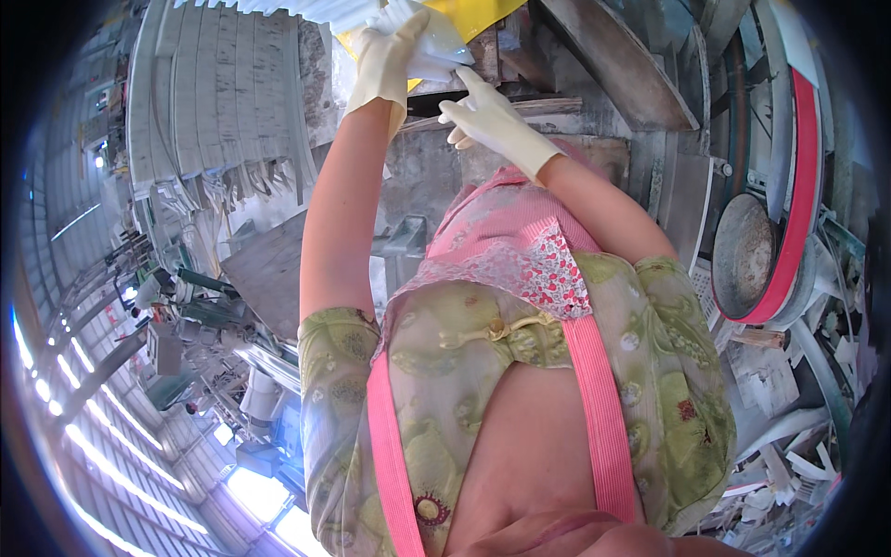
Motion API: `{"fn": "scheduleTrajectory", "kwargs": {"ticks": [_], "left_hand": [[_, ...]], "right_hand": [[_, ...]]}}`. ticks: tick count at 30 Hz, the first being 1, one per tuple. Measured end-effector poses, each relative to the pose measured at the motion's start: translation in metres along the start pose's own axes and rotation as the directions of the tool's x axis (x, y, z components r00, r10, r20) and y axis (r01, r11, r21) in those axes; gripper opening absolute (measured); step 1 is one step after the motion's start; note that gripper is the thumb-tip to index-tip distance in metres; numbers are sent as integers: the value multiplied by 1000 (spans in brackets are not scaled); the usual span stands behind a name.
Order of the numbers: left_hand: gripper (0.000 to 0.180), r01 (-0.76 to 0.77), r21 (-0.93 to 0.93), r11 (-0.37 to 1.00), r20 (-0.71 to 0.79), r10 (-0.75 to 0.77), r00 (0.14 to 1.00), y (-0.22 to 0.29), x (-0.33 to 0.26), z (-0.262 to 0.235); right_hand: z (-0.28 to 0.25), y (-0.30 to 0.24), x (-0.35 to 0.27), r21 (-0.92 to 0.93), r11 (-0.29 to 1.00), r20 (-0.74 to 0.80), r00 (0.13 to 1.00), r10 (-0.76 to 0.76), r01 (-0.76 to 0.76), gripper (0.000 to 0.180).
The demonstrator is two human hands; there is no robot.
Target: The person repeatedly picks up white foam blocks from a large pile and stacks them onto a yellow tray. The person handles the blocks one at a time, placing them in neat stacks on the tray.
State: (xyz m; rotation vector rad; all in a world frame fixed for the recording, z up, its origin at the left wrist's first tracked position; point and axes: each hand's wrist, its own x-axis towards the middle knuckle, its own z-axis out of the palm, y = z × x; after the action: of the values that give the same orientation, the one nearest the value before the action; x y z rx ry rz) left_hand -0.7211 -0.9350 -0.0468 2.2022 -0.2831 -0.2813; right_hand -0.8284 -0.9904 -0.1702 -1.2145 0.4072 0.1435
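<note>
Both my hands wear cream rubber gloves and reach forward at the top of the view. My left hand (382,58) is closed on a white translucent plastic piece (432,42), held up against a yellow object (469,14). My right hand (490,121) is just below and to the right. Its index finger stretches up to the lower edge of the plastic piece while the other fingers curl in. Whether it grips the piece is not clear. My pink apron and green patterned blouse fill the lower middle.
Stacked white slats (223,93) hang at the upper left above a grey metal table (269,269). A machine with a red-rimmed wheel (800,186) and a round metal pan (742,251) stands at the right. White scrap pieces (798,446) litter the lower right.
</note>
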Motion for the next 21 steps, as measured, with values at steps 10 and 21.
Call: {"fn": "scheduleTrajectory", "kwargs": {"ticks": [10, 21], "left_hand": [[38, -64, -45, 997, -63, 61, 996, 6, 0, 5], [47, 38, -14, 999, -66, -38, 997, 10, -3, 3]], "right_hand": [[4, -10, 4, -404, 909, -193, 981, 22, -100, 95], [43, -26, 11, -614, 786, -239, 966, -97, -73, 99]]}}
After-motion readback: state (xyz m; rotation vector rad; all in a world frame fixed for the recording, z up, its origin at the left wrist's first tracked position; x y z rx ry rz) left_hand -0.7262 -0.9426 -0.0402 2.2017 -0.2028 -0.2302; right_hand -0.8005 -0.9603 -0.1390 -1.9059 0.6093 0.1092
